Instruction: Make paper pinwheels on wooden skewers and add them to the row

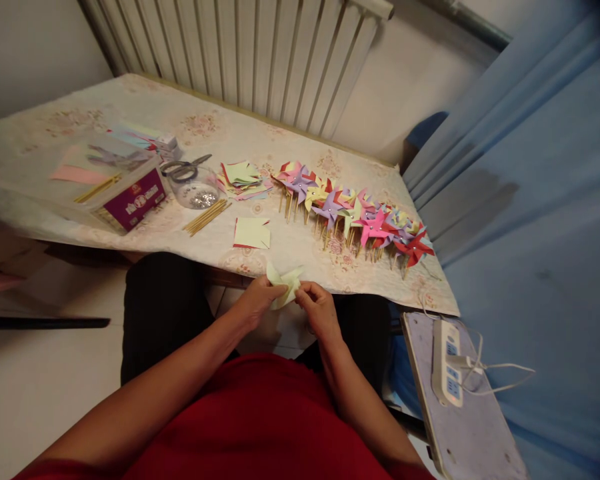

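Head view: left hand (264, 298) and right hand (319, 310) both pinching a pale green pinwheel (291, 283), prob so the folds don't pop; cut squares (251, 233) sit handy just beyond.

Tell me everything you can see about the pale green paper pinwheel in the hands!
The pale green, folded-paper pinwheel looks thin, with pointed blades curling outward. It's held over the lap, by the near edge of the floral-clothed table. The bare left hand grips one side; the bare right hand pinches the other. Fingers hide some of it, and no stick shows.
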Available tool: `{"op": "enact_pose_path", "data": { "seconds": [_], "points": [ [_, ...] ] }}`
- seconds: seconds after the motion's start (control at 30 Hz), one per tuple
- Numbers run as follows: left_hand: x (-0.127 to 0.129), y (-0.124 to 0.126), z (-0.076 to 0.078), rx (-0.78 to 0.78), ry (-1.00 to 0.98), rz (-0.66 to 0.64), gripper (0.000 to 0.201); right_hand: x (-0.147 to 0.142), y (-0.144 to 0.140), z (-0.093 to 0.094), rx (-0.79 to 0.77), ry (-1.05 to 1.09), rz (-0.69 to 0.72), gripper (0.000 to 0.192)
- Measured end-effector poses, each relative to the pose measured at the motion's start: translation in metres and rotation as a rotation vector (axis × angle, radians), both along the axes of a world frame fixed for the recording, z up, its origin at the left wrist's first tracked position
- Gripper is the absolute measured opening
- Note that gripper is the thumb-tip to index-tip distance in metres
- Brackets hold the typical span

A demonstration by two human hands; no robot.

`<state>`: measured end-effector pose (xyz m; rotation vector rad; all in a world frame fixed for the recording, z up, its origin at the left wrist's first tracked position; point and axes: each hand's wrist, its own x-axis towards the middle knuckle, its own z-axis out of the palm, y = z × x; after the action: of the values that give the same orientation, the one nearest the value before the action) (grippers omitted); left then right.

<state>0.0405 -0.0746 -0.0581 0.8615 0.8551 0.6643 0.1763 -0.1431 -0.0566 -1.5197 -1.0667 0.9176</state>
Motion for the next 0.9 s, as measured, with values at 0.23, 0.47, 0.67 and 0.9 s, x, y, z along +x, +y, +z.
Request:
{"op": "enact_pose_path", "data": {
  "seconds": [0.23, 0.47, 0.67, 0.9],
  "points": [
    [0.0013, -0.0012, 0.0053, 0.006, 0.035, -0.009, 0.029, -0.0055, 0.0022, 0.0006, -0.014, -0.163, -0.085, 0.014],
    [0.0026, -0.0006, 0.0033, -0.006, 0.046, 0.002, 0.023, -0.0078, 0.0049, 0.0013, -0.038, -0.204, -0.105, 0.013],
    [0.0030, 0.0003, -0.0014, -0.018, 0.065, -0.006, 0.021, -0.0083, 0.0064, 0.0009, -0.058, -0.209, -0.124, 0.012],
    [0.0036, 0.0000, 0.0019, -0.022, 0.051, 0.011, 0.024, -0.0097, 0.0070, -0.0006, -0.043, -0.247, -0.121, 0.012]
  ]
}}
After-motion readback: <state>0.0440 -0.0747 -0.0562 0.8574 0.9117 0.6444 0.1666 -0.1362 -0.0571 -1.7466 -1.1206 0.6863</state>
